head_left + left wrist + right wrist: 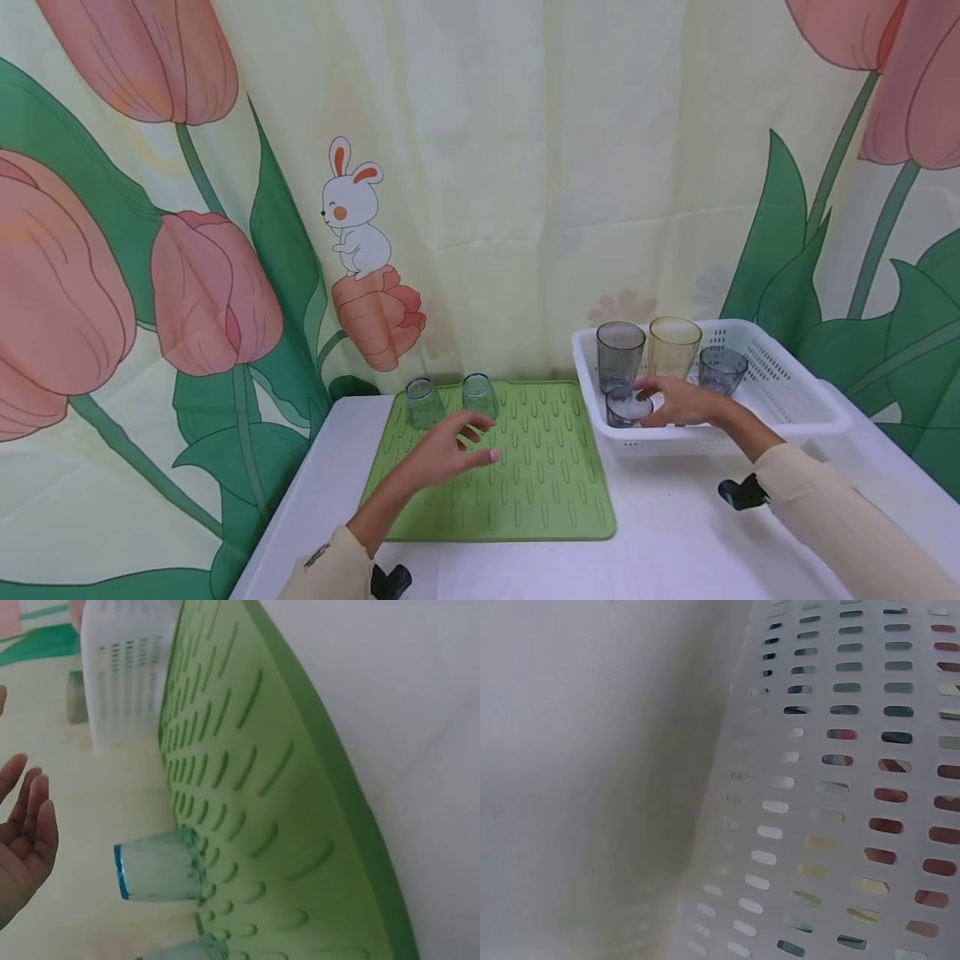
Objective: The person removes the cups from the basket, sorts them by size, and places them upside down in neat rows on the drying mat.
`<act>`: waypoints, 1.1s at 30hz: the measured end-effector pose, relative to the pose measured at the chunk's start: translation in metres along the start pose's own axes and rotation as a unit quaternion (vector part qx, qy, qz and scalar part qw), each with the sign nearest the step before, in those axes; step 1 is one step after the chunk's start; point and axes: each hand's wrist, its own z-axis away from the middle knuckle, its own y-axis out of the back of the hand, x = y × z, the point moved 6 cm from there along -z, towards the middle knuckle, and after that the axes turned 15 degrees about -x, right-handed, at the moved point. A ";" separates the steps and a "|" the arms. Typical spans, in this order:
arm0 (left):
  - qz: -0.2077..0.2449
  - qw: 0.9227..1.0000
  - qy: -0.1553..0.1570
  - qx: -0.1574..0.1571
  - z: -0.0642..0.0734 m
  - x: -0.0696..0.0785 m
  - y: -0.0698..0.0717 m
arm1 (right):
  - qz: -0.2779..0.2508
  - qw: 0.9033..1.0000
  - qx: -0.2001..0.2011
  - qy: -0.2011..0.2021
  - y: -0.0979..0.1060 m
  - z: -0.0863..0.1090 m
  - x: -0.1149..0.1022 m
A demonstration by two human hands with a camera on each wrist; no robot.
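Observation:
My left hand (442, 450) hovers above the green drying mat (540, 483), its fingers loosely bent and apart with nothing between them. Two bluish clear glasses, the left glass (424, 403) and the right glass (480, 395), stand at the mat's back left corner, beyond that hand. My right hand (682, 402) reaches into the white basket (810, 429) and pinches a short grey glass (627, 410) at its right side. Behind it stand a tall grey glass (619, 354) and an amber glass (672, 346). A short bluish-grey glass (722, 371) is right of them.
A white cloth (675, 517) covers the table under mat and basket. A curtain (487, 167) printed with tulips and a rabbit hangs directly behind the table. The basket's slotted wall (840, 787) fills much of the right wrist view, which shows neither hand nor glass.

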 end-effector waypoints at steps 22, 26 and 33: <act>0.004 0.999 -0.037 -0.024 -0.038 0.034 -0.012 | -0.019 1.000 -0.016 0.015 -0.001 -0.007 0.006; 0.015 0.999 -0.035 -0.030 -0.043 0.036 -0.015 | -0.022 1.000 -0.010 0.020 0.000 -0.004 0.003; 0.015 0.999 -0.039 -0.031 -0.052 0.043 -0.016 | -0.032 0.999 0.005 0.027 0.007 0.001 0.001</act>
